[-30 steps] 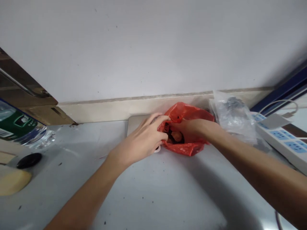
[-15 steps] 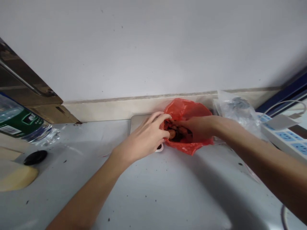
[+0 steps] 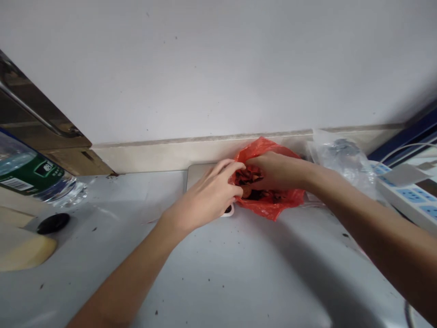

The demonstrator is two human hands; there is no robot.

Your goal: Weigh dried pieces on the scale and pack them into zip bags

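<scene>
A red plastic bag (image 3: 266, 212) stands with its mouth spread, holding dark reddish-brown dried pieces (image 3: 251, 175) whose kind I cannot make out. My left hand (image 3: 213, 191) pinches the bag's left rim between thumb and fingers. Inside the mouth is my right hand (image 3: 273, 171), its thumb and fingers apart among the pieces; some fingertips are hidden. Left of the bag, a flat grey-metal plate (image 3: 197, 174) lies partly under my left hand. A small white ring-shaped edge with a dark middle (image 3: 228, 210) peeks out below that hand.
A wall rises behind the pale worktop (image 3: 191, 282). On the left are a large water bottle with a green label (image 3: 37, 175), a black oval object (image 3: 53, 223) and a yellowish object (image 3: 30, 250). To the right lie a clear plastic bag (image 3: 355, 166) and a white power strip (image 3: 409, 193).
My right hand has lifted slightly and shifted within the bag, its thumb and fingers now showing apart. More brown pieces are visible. My left hand keeps its hold on the rim.
</scene>
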